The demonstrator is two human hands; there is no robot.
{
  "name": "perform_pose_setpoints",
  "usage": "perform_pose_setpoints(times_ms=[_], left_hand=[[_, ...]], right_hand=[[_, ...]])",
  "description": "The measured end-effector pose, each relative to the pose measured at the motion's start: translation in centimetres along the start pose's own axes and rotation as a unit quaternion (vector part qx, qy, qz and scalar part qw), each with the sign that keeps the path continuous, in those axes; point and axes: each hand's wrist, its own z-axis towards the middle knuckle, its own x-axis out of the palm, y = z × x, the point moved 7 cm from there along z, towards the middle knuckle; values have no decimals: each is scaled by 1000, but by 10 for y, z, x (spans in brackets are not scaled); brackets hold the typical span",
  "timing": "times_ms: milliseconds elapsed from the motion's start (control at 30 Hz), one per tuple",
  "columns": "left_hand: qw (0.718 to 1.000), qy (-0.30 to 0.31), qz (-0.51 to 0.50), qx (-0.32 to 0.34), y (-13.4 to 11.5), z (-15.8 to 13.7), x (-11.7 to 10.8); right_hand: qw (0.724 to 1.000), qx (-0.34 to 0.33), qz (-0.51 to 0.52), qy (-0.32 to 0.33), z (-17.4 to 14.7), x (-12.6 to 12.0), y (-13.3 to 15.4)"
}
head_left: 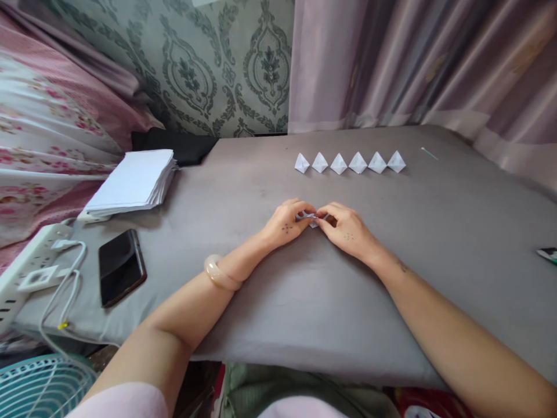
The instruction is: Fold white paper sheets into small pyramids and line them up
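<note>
Since the left hand and right hand pinch it from opposite sides, presumably for steadiness, the white paper, its folds too hidden to judge, sits between them, nearer than the lined-up paper shapes.

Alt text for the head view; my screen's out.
A person's left-hand grip and right-hand grip pinch a folded white paper over a grey surface. Beyond, six folded paper pieces form a row; at left are a paper stack and phone.
</note>
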Motion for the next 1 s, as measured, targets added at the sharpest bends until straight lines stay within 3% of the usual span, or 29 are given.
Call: perform_pose_setpoints(times_ms=[633,1000], left_hand=[[996,-7,-60,-69,8,2,-1],[988,-43,-100,-108,25,1,-5]], right_hand=[[1000,24,10,-12,1,-3,-5],[994,111,16,14,1,-8,-10]])
